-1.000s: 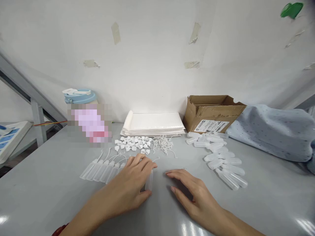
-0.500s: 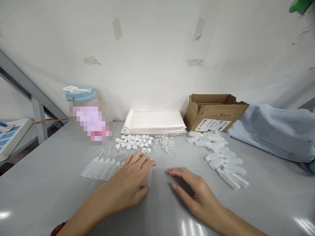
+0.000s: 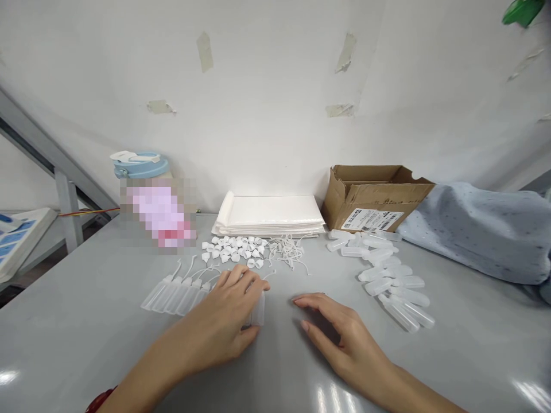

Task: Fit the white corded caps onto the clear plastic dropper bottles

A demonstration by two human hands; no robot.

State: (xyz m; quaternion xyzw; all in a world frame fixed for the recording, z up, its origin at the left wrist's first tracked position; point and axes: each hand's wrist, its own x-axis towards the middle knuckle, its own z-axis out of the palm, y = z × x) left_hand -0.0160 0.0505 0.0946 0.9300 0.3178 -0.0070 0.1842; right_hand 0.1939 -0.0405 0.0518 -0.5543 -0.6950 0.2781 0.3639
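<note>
My left hand (image 3: 235, 312) lies over the right end of a row of small translucent plastic bottles (image 3: 185, 295). Its fingers are arched and its thumb is apart, with the end bottle (image 3: 258, 310) showing between them; the hand hides several others. Thin white strings stick out of the bottle tops. My right hand (image 3: 338, 332) rests on the grey table, fingers slightly curled and thumb apart, holding nothing. Beyond the hands lie a heap of small white caps (image 3: 235, 249) and a tangle of white strings (image 3: 287, 250). Loose translucent bottles (image 3: 396, 281) are scattered to the right.
Against the wall stand a stack of white padded envelopes (image 3: 271, 212) and an open cardboard box (image 3: 374, 201). Light blue cloth (image 3: 477, 232) lies at the right. A blue-lidded jug (image 3: 142, 165), partly blurred out, stands back left. A white tray-like object (image 3: 26, 235) is far left.
My left hand has shifted very slightly left, showing a little more of the end bottle. My right hand keeps its place.
</note>
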